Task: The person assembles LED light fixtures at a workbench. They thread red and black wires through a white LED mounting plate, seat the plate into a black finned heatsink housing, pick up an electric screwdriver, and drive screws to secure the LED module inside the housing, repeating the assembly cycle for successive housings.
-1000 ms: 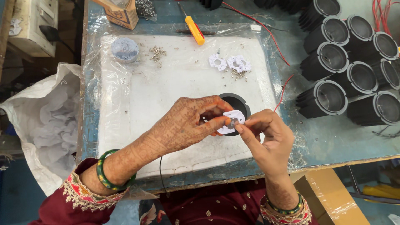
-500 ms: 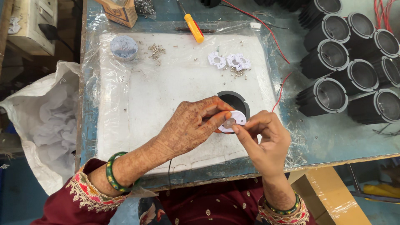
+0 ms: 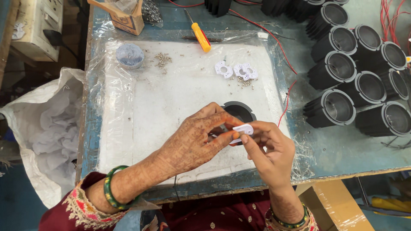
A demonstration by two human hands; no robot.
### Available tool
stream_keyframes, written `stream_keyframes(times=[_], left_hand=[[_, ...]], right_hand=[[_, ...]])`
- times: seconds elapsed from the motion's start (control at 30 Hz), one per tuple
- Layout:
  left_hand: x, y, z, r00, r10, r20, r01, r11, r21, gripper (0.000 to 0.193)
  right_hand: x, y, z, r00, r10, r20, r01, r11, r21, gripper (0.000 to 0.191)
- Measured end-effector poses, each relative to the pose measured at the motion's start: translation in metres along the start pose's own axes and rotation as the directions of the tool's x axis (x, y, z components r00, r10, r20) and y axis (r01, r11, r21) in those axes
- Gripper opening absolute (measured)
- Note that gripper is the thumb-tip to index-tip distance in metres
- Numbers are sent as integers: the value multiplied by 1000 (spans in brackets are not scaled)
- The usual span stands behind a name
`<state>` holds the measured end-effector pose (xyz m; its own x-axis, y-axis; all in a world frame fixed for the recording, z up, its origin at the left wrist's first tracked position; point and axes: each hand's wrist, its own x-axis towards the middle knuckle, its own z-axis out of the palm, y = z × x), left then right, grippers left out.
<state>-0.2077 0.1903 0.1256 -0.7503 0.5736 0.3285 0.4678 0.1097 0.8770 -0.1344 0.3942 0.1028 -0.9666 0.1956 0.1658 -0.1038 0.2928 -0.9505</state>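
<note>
Both hands have shifted slightly nearer since the earlier frame, tilting the small white plastic disc (image 3: 242, 130) up off the black round housing (image 3: 239, 112) set in the white board (image 3: 171, 94). Left hand (image 3: 195, 141) and right hand (image 3: 267, 149) pinch that disc between fingertips, just near of the housing. Farther off lie spare white discs (image 3: 236, 70), loose screws (image 3: 162, 60) and an orange screwdriver (image 3: 200, 37); black housings (image 3: 355, 81) crowd the right.
</note>
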Motion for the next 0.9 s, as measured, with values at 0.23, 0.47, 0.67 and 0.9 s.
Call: stream_keyframes(times=[0.23,0.47,0.67,0.9], left_hand=[[4,-7,-6,948,-289,130,310,930,-199,23],[-5,-37,-21,918,-373,133,396,860,-321,26],[12,-100,-35,875,-484,-23,442,816,-372,25],[13,-131,-24,866,-499,4,467,808,-358,25]], right_hand=[[4,3,3,993,-91,77,94,995,-34,21],[32,-41,7,944,-212,252,296,883,-365,29],[85,-88,22,748,-458,480,654,635,-412,36],[176,-75,107,581,-404,707,802,434,-410,31]])
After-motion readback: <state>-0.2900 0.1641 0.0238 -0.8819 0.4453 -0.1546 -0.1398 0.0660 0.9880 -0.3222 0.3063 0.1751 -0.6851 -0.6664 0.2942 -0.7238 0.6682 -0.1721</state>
